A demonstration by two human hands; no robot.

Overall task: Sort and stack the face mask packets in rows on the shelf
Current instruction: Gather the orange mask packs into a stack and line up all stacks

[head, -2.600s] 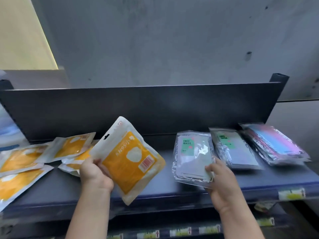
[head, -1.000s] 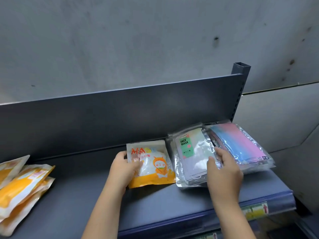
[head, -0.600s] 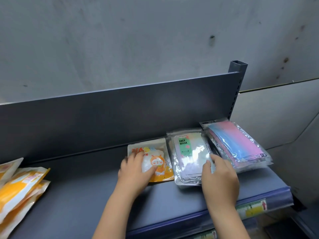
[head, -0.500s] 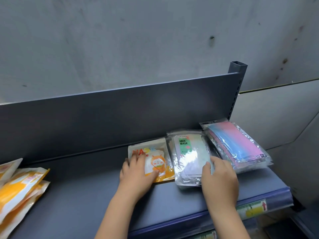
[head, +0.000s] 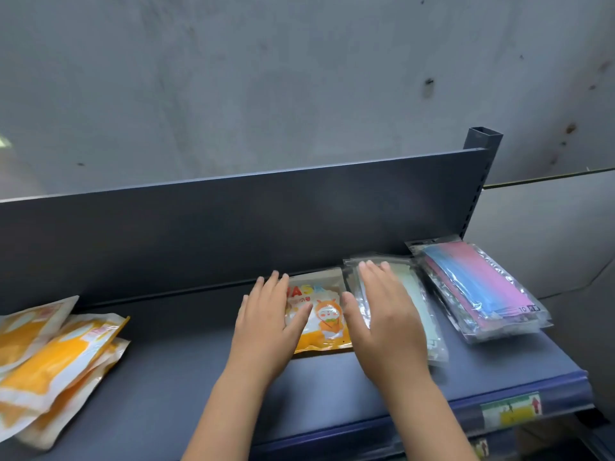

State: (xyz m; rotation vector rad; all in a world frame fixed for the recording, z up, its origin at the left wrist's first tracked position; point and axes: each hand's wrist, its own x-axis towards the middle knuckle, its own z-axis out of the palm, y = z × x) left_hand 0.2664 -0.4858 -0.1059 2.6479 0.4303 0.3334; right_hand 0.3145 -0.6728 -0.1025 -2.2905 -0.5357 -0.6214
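While my left hand [head: 266, 324] lies flat, fingers spread, on the orange cartoon packet [head: 324, 319], my right hand [head: 382, 314] presses open-palmed on the clear stack [head: 422, 314]. Orange packets [head: 50, 357] sit far left on the shelf [head: 166, 377].

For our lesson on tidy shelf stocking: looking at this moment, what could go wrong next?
1. The clear packet stack under the right hand looks glossy and reaches close to the shelf front edge; a push might slide packets off.
2. The orange packets at the far left lie in a loose, skewed heap near the edge and could slip.
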